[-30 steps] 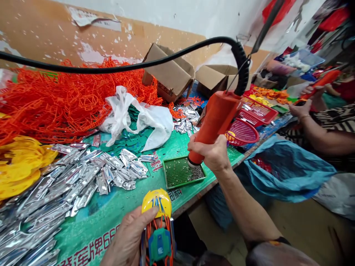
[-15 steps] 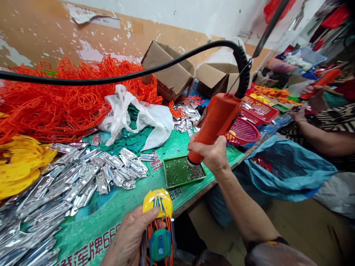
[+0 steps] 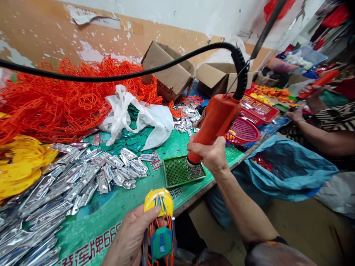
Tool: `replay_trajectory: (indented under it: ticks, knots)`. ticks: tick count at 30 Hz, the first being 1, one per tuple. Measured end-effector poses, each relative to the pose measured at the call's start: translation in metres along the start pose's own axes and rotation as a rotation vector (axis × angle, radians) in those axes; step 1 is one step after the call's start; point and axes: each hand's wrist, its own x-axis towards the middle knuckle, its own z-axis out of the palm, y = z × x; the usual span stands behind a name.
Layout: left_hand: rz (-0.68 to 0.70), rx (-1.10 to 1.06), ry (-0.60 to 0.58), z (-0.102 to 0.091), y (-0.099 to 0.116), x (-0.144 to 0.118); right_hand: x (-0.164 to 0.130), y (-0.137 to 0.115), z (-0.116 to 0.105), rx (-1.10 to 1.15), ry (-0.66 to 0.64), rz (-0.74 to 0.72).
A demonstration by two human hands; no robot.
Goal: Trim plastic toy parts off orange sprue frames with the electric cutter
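Observation:
My right hand [image 3: 212, 155] grips an orange electric screwdriver [image 3: 215, 123] with a black coiled cable [image 3: 116, 75] arching off to the left. Its tip rests over a small green tray [image 3: 180, 171] holding tiny screws at the table's front edge. My left hand [image 3: 130, 240] holds a plastic toy assembly [image 3: 160, 225] with a yellow top, orange frame and green middle piece, at the near edge of the table.
The green table [image 3: 111, 214] carries a heap of silver metal parts [image 3: 63, 188], orange plastic frames [image 3: 69, 96], yellow pieces [image 3: 19, 166], a white bag [image 3: 138, 116] and cardboard boxes [image 3: 169, 72]. Red baskets [image 3: 244, 131] and a blue bag [image 3: 285, 170] lie right. Another person [image 3: 318, 125] works there.
The screwdriver and my right hand shifted very slightly over the screw tray. My left hand with the toy has barely moved. The other person's hands shifted at the right.

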Motion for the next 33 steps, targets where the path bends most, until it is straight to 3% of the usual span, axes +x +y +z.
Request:
replay_trajectory:
  ticks: [5, 9, 17, 22, 33]
  knots:
    - [-0.003, -0.003, -0.007, 0.004, -0.002, -0.002, 0.003, -0.005, -0.004, 0.031, 0.025, -0.03]
    - [0.01, -0.043, 0.024, 0.011, -0.003, -0.004, -0.003, -0.026, -0.005, 0.113, 0.013, -0.082]
    - [0.025, -0.064, 0.008, 0.017, -0.007, -0.009, -0.044, -0.071, 0.024, 0.361, -0.079, -0.047]
    - [0.083, -0.066, -0.007, 0.016, -0.009, -0.011, -0.06, -0.07, 0.038, 0.399, -0.15, -0.034]
    - [0.113, -0.077, 0.009, 0.016, -0.01, -0.012, -0.072, -0.062, 0.047, 0.312, -0.148, -0.013]
